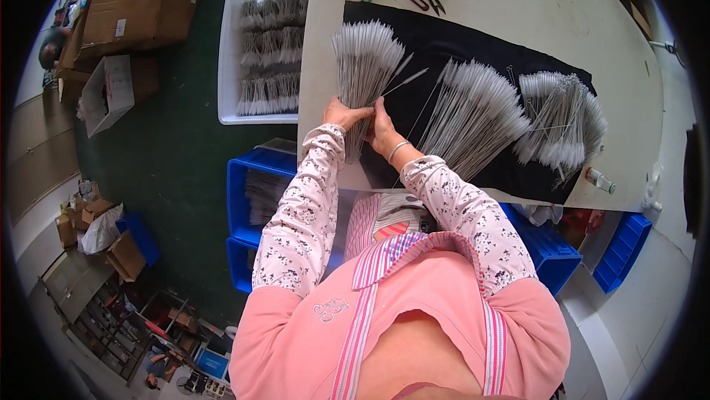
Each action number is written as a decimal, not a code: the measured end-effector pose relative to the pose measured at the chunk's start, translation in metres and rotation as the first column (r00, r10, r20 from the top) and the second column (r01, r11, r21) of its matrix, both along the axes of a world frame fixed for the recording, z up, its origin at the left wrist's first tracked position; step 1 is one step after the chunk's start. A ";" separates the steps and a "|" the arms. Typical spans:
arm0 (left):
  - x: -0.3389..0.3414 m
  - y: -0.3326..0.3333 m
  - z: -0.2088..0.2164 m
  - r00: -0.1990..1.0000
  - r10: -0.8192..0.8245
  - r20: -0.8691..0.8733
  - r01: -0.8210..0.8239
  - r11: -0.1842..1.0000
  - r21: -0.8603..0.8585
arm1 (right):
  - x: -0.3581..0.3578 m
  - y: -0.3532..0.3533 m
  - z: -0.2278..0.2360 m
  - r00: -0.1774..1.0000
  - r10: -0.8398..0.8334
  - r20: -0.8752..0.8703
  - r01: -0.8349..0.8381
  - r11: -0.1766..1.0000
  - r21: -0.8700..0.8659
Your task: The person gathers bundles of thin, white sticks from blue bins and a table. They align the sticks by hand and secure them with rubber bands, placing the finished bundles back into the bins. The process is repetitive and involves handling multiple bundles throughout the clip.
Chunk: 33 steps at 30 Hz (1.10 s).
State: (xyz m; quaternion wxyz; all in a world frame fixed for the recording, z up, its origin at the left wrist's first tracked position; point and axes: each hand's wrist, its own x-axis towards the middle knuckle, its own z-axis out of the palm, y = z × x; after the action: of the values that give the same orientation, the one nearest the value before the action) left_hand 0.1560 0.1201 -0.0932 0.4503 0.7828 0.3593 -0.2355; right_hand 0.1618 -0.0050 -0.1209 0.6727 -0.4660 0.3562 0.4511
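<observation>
two hands curl around one bundle of white-bristled wire brushes (366,49), left hand (342,113) and right hand (383,132) gripping opposite sides, thumbs nearly meeting across the stems; a hold below the heads probably spares the bristles and gathers the stems evenly. the bundle is at the left edge of a black cloth (436,39), and a couple of brushes splay out beside the right hand. a middle pile (473,119) and a right pile (562,115) lie on the cloth, whose dark colour likely makes pale brushes easier to pick out.
</observation>
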 end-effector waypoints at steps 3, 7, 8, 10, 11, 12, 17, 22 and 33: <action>0.002 0.014 -0.021 0.999 0.030 0.040 -0.020 0.973 -0.232 | 0.002 0.004 -0.006 0.998 -0.024 -0.050 0.029 0.994 0.106; 0.008 0.020 -0.004 0.989 0.096 -0.116 -0.140 0.871 -0.471 | 0.008 0.003 0.011 0.997 0.072 -0.029 -0.069 0.993 0.098; 0.010 0.020 0.005 0.980 0.089 -0.176 -0.163 0.871 -0.464 | 0.009 0.004 0.015 0.995 0.093 -0.021 -0.091 0.993 0.080; 0.015 0.020 0.021 0.986 0.051 -0.156 -0.115 0.892 -0.437 | 0.009 0.005 0.022 0.992 0.124 0.008 -0.124 0.991 0.043; 0.016 0.020 0.027 0.989 0.030 -0.147 -0.090 0.902 -0.423 | 0.007 0.006 0.026 0.991 0.133 0.026 -0.134 0.991 0.022; 0.019 0.021 0.031 0.986 0.010 -0.164 -0.078 0.908 -0.411 | 0.005 0.010 0.031 0.988 0.145 0.047 -0.145 0.989 0.005; 0.026 0.041 0.034 0.968 -0.039 -0.247 -0.083 0.882 -0.464 | 0.000 0.027 0.065 0.975 0.098 0.200 -0.098 0.995 -0.012; 0.027 0.051 0.043 0.973 -0.040 -0.226 -0.110 0.782 -0.613 | 0.007 0.032 0.089 0.631 0.634 0.446 -0.351 0.747 -0.565; 0.020 0.033 0.117 0.988 -0.041 0.152 0.141 0.655 -0.743 | -0.001 0.030 0.146 0.334 0.728 0.598 -0.094 0.657 -0.748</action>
State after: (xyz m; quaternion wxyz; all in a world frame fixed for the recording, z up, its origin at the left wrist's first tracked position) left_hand 0.1764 0.1528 0.0237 0.7416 0.5570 0.1622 -0.3369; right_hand 0.1609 0.0253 0.0247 0.4209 -0.8879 -0.0597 0.1756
